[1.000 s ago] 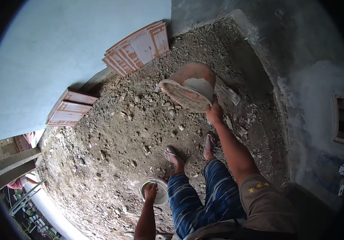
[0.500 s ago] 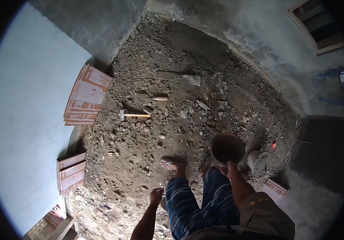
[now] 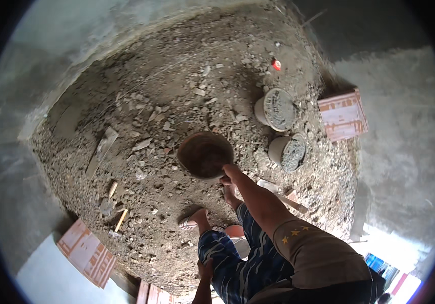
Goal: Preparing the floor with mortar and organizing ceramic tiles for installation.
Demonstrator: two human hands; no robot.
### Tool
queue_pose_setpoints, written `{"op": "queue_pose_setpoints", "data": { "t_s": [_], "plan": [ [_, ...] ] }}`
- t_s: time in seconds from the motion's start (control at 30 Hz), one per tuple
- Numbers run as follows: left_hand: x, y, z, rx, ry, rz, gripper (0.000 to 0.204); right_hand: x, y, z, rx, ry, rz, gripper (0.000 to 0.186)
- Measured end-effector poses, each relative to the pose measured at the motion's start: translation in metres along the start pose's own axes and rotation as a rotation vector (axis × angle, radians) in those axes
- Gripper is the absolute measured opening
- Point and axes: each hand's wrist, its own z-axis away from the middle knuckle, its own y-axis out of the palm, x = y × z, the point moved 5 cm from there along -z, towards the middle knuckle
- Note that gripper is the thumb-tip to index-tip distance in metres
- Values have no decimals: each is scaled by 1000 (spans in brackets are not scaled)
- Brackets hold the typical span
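Note:
My right hand (image 3: 230, 173) is closed on the near rim of a dark round bucket (image 3: 189, 149). The bucket hangs tilted over the rubble floor ahead of my feet, its mouth facing up; its shadowed inside looks dark. Low in the view, my left hand (image 3: 206, 268) is against the left leg of my blue patterned shorts, its fingers not clear. To the right of the held bucket stand two pale buckets, a farther one (image 3: 261, 112) and a nearer one (image 3: 276, 150), both filled with wet grey mortar.
Stony rubble (image 3: 162, 106) covers the floor. Left lie a wooden-handled hammer (image 3: 121, 220), a trowel (image 3: 107, 205) and a board (image 3: 96, 157). A wooden-handled tool (image 3: 294, 203) lies right of my arm. Tile stacks (image 3: 343, 115) lean on walls. Something reddish (image 3: 234, 231) shows between my legs.
My view has turned right, bringing both mortar buckets into fuller sight. The held bucket is still in my right hand, with that arm stretched farther forward. My left hand is now against my leg.

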Motion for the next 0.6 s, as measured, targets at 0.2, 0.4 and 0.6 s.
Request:
{"op": "queue_pose_setpoints", "data": {
  "t_s": [0.2, 0.4, 0.6],
  "plan": [
    [-40, -2, -14, -125, -254, -277, 88, 20, -91, -57, -18, -116, 232, 28],
    [-72, -19, -36, -132, -292, -459, 80, -15, -245, -85, -273, -169, 543, 80],
    [-110, -30, -82, -125, -161, -281, 64, 109, -377, -166, -161, -317, -638, 65]
  ]
}}
